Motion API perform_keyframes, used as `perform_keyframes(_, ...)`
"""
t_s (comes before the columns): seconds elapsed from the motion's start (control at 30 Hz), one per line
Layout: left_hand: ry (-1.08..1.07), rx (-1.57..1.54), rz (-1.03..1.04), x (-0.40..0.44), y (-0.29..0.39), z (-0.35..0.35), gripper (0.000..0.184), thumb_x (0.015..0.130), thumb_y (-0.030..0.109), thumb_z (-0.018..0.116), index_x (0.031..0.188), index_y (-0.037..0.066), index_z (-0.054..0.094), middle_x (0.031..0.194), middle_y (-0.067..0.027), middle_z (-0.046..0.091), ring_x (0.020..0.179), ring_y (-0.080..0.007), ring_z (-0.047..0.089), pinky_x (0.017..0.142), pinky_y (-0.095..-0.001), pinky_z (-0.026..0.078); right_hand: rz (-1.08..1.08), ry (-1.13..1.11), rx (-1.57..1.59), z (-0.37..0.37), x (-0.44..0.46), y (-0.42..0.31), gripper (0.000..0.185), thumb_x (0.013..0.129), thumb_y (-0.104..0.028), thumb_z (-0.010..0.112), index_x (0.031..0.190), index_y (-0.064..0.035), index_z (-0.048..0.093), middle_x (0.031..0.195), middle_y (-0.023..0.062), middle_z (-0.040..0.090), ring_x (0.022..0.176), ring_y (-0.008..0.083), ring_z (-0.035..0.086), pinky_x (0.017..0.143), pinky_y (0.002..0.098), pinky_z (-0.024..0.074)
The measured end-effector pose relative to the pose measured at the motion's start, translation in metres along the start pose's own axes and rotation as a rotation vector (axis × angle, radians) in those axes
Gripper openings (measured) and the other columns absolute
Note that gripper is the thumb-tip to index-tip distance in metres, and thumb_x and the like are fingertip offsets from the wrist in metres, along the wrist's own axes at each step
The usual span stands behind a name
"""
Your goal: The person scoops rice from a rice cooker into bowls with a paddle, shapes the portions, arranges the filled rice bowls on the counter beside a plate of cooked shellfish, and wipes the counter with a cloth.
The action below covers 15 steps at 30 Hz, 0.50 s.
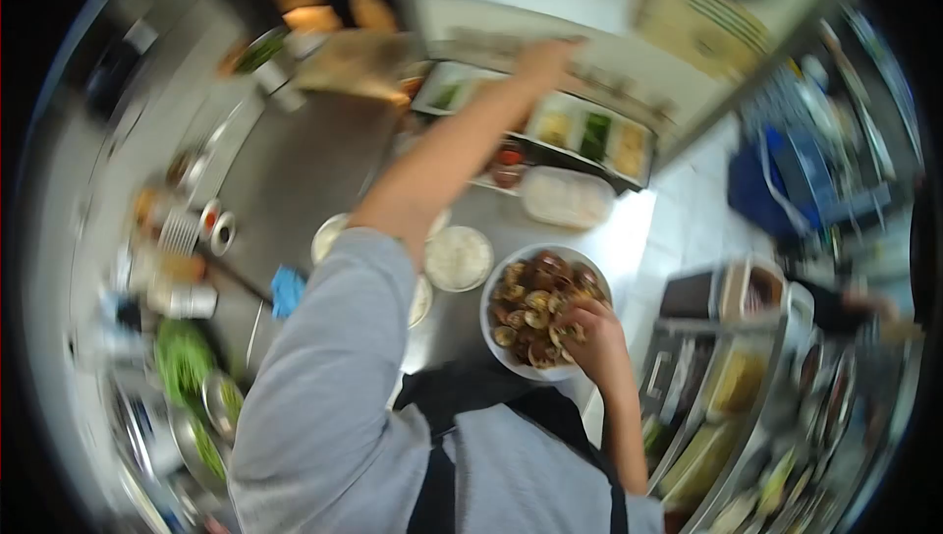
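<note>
My left arm stretches up and forward over the row of ingredient trays, and my left hand (552, 57) is above the ledge behind them, its fingers blurred. My right hand (589, 337) is at the right side of a large white bowl (488, 333) of clams in shells (535, 308), its fingers bent down onto the shells; what they hold, if anything, is hidden. Left of the bowl stands a round container of white food (459, 258). A clear plastic box (567, 197) sits between the bowl and the trays, which hold chopped greens (595, 136) and other ingredients.
A blue cloth (288, 290) lies on the steel counter (305, 156). Green vegetables (185, 359) and metal bowls are at the lower left. Open drawers of food (732, 382) stand at the right. Another person's hands (371, 13) show at the top; another arm is far right.
</note>
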<state>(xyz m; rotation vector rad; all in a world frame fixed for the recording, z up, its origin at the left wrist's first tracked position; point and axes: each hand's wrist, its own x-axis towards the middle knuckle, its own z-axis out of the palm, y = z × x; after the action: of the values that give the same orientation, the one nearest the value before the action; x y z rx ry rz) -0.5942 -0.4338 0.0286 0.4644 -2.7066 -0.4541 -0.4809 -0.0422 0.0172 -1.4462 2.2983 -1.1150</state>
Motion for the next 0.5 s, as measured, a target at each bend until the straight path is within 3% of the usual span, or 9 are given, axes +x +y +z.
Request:
perform_keyframes(0.03,0.13,-0.063,-0.008,-0.02,0.015,-0.001,0.074,0.072,0.045,0.073,0.135,0.015,0.048,0.125,-0.0174,0.058,0.115,-0.0342,0.055,0.094,-0.0443,0.045,-0.046,-0.02,-0.051,0.002,-0.001,-0.002,0.012,0.065,0.007,0.064,0.068,-0.0034,0.059,0.07,0.0102,0.057,0.068,0.0288,0.061,0.063,0.0346,0.0492)
perform_keyframes(0.07,0.197,-0.172,0.071,-0.042,0.021,-0.007,0.064,0.074,0.041,0.071,0.13,0.015,0.053,0.124,-0.0168,0.058,0.114,-0.0347,0.055,0.094,-0.0445,0.045,0.051,-0.05,-0.023,0.003,-0.005,0.005,0.012,0.065,0.007,0.063,0.068,-0.0032,0.059,0.071,0.0105,0.058,0.068,0.0288,0.061,0.063,0.0341,0.0489)
perform_keyframes(0.1,0.289,-0.333,-0.008,-0.081,0.037,-0.017,0.048,0.075,0.033,0.07,0.12,0.017,0.061,0.119,-0.0128,0.061,0.11,-0.0323,0.057,0.093,-0.0437,0.045,0.158,-0.089,-0.002,0.003,-0.01,0.014,0.011,0.065,0.007,0.063,0.068,-0.0029,0.059,0.071,0.0108,0.058,0.069,0.0287,0.061,0.063,0.0336,0.0485)
perform_keyframes(0.17,0.367,-0.288,0.013,-0.158,0.062,-0.048,0.027,0.078,0.021,0.067,0.105,0.022,0.069,0.104,-0.0039,0.066,0.097,-0.0255,0.063,0.078,-0.042,0.049,0.174,-0.294,-0.054,-0.002,-0.004,0.011,0.012,0.064,0.007,0.063,0.071,-0.0034,0.063,0.075,0.0112,0.061,0.071,0.0289,0.063,0.065,0.0318,0.0494)
perform_keyframes(0.23,0.352,-0.34,-0.057,-0.237,0.077,-0.074,0.019,0.08,0.022,0.066,0.098,0.022,0.071,0.095,-0.0027,0.068,0.086,-0.0233,0.065,0.069,-0.0386,0.05,-0.23,-0.255,-0.059,0.004,0.001,0.016,0.016,0.067,0.007,0.063,0.079,-0.0023,0.068,0.078,0.0097,0.067,0.072,0.0226,0.066,0.067,0.0283,0.0507)
perform_keyframes(0.3,0.477,-0.333,-0.098,-0.316,0.067,-0.076,0.009,0.08,0.021,0.07,0.088,0.019,0.074,0.086,-0.0021,0.069,0.076,-0.0202,0.066,0.061,-0.0336,0.049,0.177,-0.408,0.18,0.004,0.005,0.032,0.018,0.072,0.006,0.065,0.088,0.0014,0.07,0.085,0.0102,0.071,0.077,0.0154,0.067,0.071,0.0261,0.0515)
perform_keyframes(0.37,0.574,-0.51,-0.348,-0.392,0.056,-0.088,0.017,0.079,0.03,0.07,0.077,0.013,0.073,0.07,-0.0035,0.067,0.061,-0.0199,0.063,0.059,-0.0321,0.048,0.185,-0.458,0.126,-0.002,0.015,0.023,0.014,0.078,0.001,0.067,0.091,0.0027,0.071,0.076,0.0084,0.07,0.071,0.0115,0.065,0.067,0.0245,0.0514)
perform_keyframes(0.43,0.64,-0.465,-0.725,-0.462,0.048,-0.112,0.023,0.08,0.031,0.072,0.073,0.009,0.071,0.067,-0.0048,0.067,0.058,-0.0158,0.062,0.055,-0.0287,0.047,0.337,-0.478,-0.101,-0.004,0.027,0.018,0.016,0.077,-0.002,0.069,0.092,0.0028,0.071,0.076,0.009,0.07,0.066,0.0118,0.064,0.065,0.0248,0.0512)
perform_keyframes(0.5,0.649,-0.281,-0.995,-0.526,0.028,-0.135,0.021,0.081,0.028,0.072,0.075,0.008,0.07,0.066,-0.0051,0.066,0.061,-0.0132,0.062,0.057,-0.0276,0.047,0.111,-0.54,-0.213,-0.008,0.032,0.039,0.017,0.076,-0.004,0.07,0.091,0.004,0.07,0.072,0.01,0.069,0.062,0.012,0.063,0.06,0.0245,0.0506)
